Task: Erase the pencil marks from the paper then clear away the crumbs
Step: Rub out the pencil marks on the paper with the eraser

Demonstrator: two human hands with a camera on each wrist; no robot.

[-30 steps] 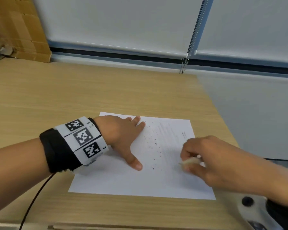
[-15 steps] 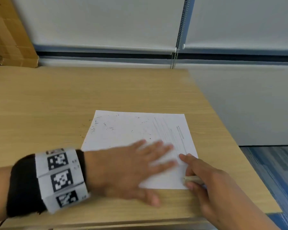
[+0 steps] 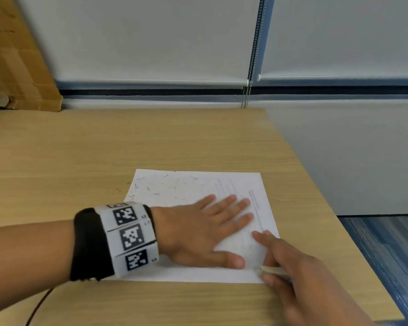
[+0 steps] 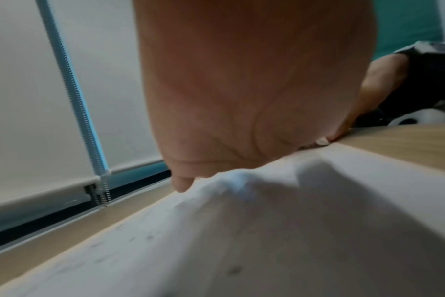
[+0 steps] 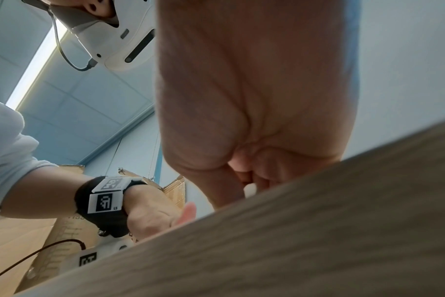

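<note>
A white sheet of paper (image 3: pixel 198 184) lies on the wooden table (image 3: pixel 80 149) near its front right corner. Dark eraser crumbs (image 3: pixel 160 187) are scattered over its far left part, and faint pencil lines (image 3: pixel 254 198) run along its right side. My left hand (image 3: pixel 212 229) lies flat on the paper with fingers spread, pressing it down. My right hand (image 3: pixel 290 269) grips a whitish eraser (image 3: pixel 272 270) at the paper's near right corner, its index finger stretched onto the sheet. The eraser (image 5: pixel 250 189) also shows between the curled fingers in the right wrist view.
The table's right edge (image 3: pixel 327 208) runs close beside the paper, with blue floor (image 3: pixel 386 255) below. A cardboard box (image 3: pixel 17 55) stands at the back left. Roller blinds (image 3: pixel 151 36) with a bead chain (image 3: pixel 252 55) cover the wall behind. A few crumbs (image 3: pixel 118 190) lie on the table left of the sheet.
My left hand swept from the paper's left middle toward the near right and now lies flat there. The crumbs went from the paper's middle to its far left. My right hand shifted to the near corner.
</note>
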